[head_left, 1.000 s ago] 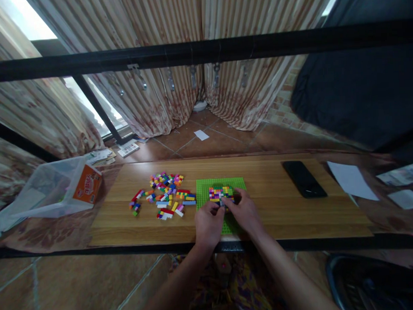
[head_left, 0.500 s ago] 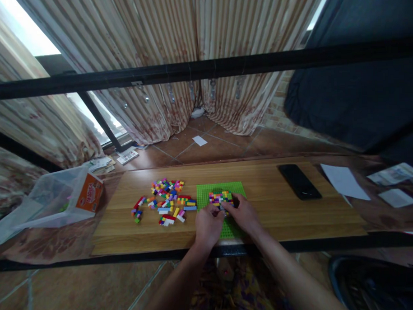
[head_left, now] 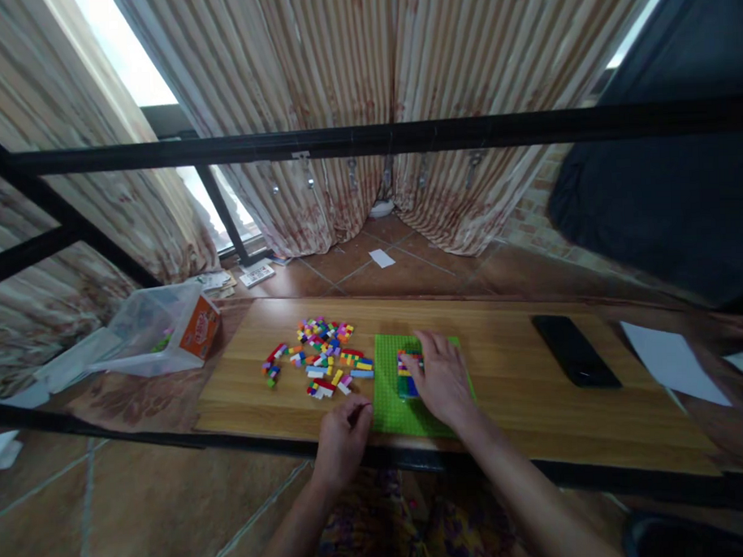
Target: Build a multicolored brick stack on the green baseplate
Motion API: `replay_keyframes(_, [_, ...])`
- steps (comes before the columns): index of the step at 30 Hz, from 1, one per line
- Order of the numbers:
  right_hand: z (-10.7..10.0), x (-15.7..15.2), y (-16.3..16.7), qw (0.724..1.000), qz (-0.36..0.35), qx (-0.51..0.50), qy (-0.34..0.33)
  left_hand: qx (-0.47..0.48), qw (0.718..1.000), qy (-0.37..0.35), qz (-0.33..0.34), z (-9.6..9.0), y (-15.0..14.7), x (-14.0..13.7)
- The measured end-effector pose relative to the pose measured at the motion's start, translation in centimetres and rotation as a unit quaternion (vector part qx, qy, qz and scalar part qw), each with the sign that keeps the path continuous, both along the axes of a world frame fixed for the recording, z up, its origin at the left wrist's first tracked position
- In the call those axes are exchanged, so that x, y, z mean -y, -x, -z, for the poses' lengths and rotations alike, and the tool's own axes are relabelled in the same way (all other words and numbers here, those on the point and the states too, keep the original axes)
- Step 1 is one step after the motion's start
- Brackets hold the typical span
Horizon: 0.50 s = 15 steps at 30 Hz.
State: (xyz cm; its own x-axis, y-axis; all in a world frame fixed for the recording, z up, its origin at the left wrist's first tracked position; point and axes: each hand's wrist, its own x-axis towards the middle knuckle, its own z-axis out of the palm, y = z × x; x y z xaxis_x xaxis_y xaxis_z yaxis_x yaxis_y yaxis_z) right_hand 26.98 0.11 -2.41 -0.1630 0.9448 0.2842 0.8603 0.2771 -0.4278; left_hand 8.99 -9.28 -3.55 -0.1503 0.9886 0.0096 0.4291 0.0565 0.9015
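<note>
A green studded baseplate [head_left: 388,416] lies on the wooden board. On it stands a low block of multicoloured toy bricks [head_left: 407,384], partly hidden under my right hand [head_left: 441,378]. That hand lies over the block with its fingers stretched out and apart. My left hand [head_left: 345,438] is at the board's front edge, just left of the baseplate. Its fingers are curled in with thumb and forefinger close together; whether a small piece is between them is hidden. Beyond it, loose toy bricks [head_left: 325,345] of many colours are spread in a pile.
A black phone [head_left: 575,351] lies on the right part of the wooden board [head_left: 510,404], with a white paper sheet [head_left: 673,361] beyond it. At the left stands a clear plastic box [head_left: 150,319] with an orange label. A black metal rail [head_left: 367,138] crosses behind.
My left hand has moved left, off the brick block and away from my right hand. The right hand has flattened over the block. The camera view has shifted left.
</note>
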Motion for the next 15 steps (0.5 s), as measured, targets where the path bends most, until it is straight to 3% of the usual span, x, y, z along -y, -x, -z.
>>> replay_keyframes(6, [1.8,0.0,1.5,0.991,-0.048,0.103,0.07,-0.069,0.995,-0.029,-0.073,0.6,3.3,0.0])
replay_keyframes(15, [2.3,-1.6,0.7,0.989,-0.024,0.129,0.064,-0.151,0.959,-0.053,-0.235,1.5,8.2,-0.8])
